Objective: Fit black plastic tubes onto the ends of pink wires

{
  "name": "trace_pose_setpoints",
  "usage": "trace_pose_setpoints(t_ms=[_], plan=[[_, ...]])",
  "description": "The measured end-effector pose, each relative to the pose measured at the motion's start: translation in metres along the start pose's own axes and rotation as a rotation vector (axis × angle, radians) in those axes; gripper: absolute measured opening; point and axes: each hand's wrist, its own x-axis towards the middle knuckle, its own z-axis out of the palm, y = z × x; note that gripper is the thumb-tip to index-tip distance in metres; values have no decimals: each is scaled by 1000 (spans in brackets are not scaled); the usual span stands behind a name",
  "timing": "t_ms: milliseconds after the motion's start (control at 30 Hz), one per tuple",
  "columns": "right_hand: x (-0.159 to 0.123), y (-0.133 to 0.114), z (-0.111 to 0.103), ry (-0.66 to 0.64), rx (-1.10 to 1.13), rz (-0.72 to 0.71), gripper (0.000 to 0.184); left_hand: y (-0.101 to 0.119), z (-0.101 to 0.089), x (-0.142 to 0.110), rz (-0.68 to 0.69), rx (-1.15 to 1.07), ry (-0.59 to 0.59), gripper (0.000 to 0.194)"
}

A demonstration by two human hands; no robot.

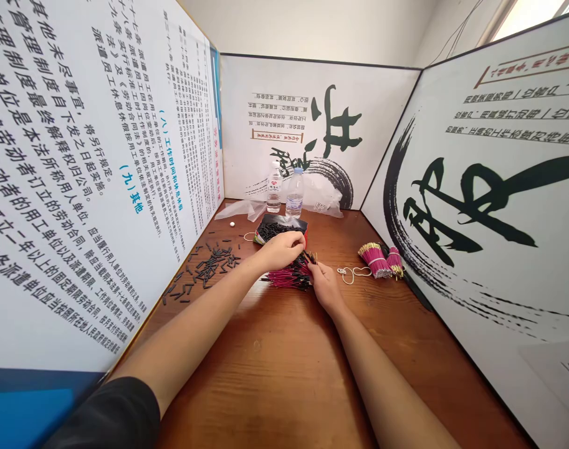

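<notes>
In the head view, a bundle of magenta wires (286, 279) with black ends lies on the table in front of me. My left hand (284, 247) reaches over it, fingertips pinched around a thin dark piece too small to make out. Beside the bundle's right end, my right hand (327, 285) is closed, thumb and finger meeting at the same thin piece, which looks like a wire end. Just behind my left hand stands an open box (277, 226) filled with short black tubes. More loose black tubes (212, 267) are scattered left of my forearm.
Two tied magenta wire bundles (376, 260) with gold tips lie to the right, near a white cord (354, 273). Two water bottles (294, 194) and clear plastic bags (242, 209) stand or lie at the back. Printed panels (319, 75) wall in the wooden table (265, 362).
</notes>
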Motion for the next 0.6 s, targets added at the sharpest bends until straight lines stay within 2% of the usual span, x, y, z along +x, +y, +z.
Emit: trace_pose_setpoints(t_ms=[433,600], plan=[[1,1,0,16,-3,1,34,5,-4,-1,14,125,4,27],[1,1,0,15,6,7,34,7,-5,-2,39,128,23,21]])
